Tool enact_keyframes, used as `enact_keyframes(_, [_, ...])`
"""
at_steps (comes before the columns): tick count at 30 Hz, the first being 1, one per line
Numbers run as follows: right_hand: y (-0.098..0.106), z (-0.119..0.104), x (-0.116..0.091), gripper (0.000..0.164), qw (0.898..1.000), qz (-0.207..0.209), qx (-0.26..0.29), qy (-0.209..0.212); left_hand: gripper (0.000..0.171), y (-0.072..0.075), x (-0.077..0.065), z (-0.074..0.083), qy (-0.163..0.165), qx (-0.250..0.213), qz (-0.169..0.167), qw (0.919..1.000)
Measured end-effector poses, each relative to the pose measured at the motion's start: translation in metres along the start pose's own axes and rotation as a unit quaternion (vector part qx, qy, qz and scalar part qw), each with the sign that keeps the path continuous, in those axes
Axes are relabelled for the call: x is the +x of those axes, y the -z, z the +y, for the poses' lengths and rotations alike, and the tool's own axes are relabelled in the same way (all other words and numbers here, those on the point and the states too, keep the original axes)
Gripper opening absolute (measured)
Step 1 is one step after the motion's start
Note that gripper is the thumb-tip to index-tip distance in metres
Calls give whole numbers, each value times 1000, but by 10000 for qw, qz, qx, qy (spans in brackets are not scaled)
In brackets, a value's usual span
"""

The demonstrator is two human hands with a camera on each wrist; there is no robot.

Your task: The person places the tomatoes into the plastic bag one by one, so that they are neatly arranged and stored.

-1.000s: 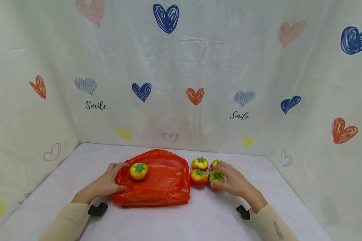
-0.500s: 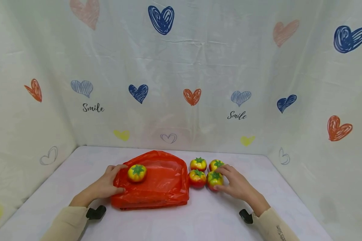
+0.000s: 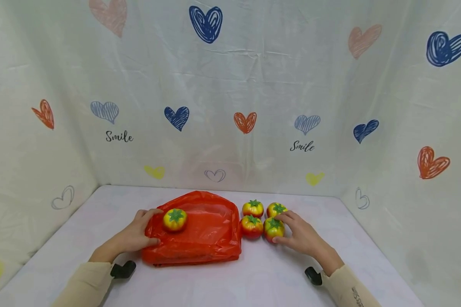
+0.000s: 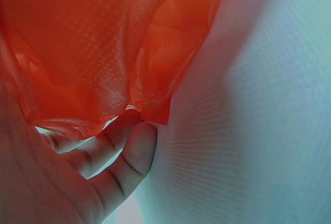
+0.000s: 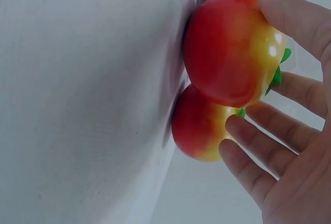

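Observation:
My left hand [image 3: 138, 230] rests at the left edge of a crinkled red plastic bag [image 3: 209, 230], fingers spread along it. Close up in the left wrist view, the fingertips touch a fold of the bag [image 4: 170, 48]; the thumb is hidden there. One tomato [image 3: 174, 220] with a green star-shaped top lies on the bag's left part. Over the near right tomato [image 3: 273, 229], my right hand [image 3: 305, 234] has its thumb and fingers loosely spread. The thumb tip touches or nearly touches the red-yellow tomato [image 5: 230, 53] in the right wrist view, and the tomato sits on the table.
Beside the bag's right edge, tomatoes stand in two rows: a far left tomato [image 3: 252, 208], a far right tomato [image 3: 276, 209] and a near left tomato [image 3: 251, 227] with the one by my hand. The white table [image 3: 230, 285] meets a heart-printed curtain [image 3: 215, 85].
The right hand has shifted slightly right, with its fingers less over the far right tomato. The view has tilted a little. The left hand, bag and tomatoes keep their places.

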State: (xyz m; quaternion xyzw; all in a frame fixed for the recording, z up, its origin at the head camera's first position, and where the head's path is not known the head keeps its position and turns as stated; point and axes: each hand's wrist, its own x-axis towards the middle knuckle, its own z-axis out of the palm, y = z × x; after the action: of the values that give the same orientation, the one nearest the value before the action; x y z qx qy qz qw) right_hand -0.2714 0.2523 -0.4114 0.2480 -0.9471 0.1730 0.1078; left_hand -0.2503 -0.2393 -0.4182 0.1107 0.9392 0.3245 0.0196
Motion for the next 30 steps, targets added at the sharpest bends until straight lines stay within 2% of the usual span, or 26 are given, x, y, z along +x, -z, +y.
enact_keyframes(10, [-4, -1, 2, 67, 9996, -171, 103, -193, 80, 1, 0, 1, -35, 23, 21, 10000])
enact_keyframes(30, [-6, -2, 1, 60, 9982, -182, 520, -247, 81, -2, 1, -2, 58, 11, 21, 10000])
